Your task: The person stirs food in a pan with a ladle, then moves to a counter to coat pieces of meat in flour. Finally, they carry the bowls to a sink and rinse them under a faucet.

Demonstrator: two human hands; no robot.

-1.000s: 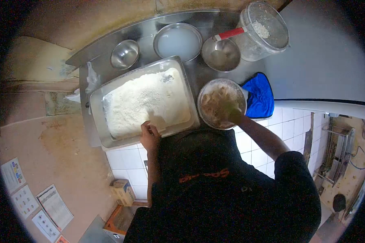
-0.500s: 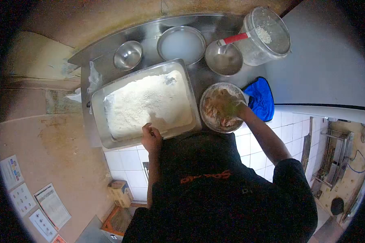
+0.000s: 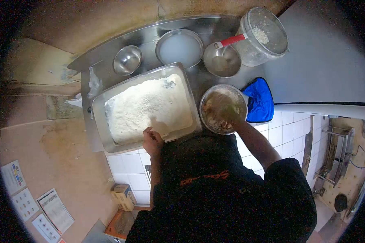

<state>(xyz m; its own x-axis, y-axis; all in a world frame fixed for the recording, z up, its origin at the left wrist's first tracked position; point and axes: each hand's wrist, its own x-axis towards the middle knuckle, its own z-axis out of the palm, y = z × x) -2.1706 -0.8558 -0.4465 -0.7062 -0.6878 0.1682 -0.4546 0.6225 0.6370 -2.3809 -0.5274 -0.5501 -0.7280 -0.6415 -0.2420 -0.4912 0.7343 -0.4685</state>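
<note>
A large metal tray (image 3: 98,121) holds a bed of white powder (image 3: 142,107). At its near edge is my left hand (image 3: 153,141), its fingers curled together; whatever they may hold is too small to make out. To the right stands a round metal bowl (image 3: 204,115) with brownish, floury pieces inside. My right hand (image 3: 230,115) reaches down into this bowl, smeared by motion, its fingers hidden among the pieces.
Behind are a small steel bowl (image 3: 127,60), a round pan of cloudy liquid (image 3: 179,48), another bowl (image 3: 222,62) and a clear tub (image 3: 253,50) with a red-handled strainer (image 3: 233,39). A blue cloth (image 3: 258,100) lies right of the floury bowl.
My right hand has moved left and slightly down within the bowl. My left hand remains at the tray's near edge. The whole view has shifted slightly.
</note>
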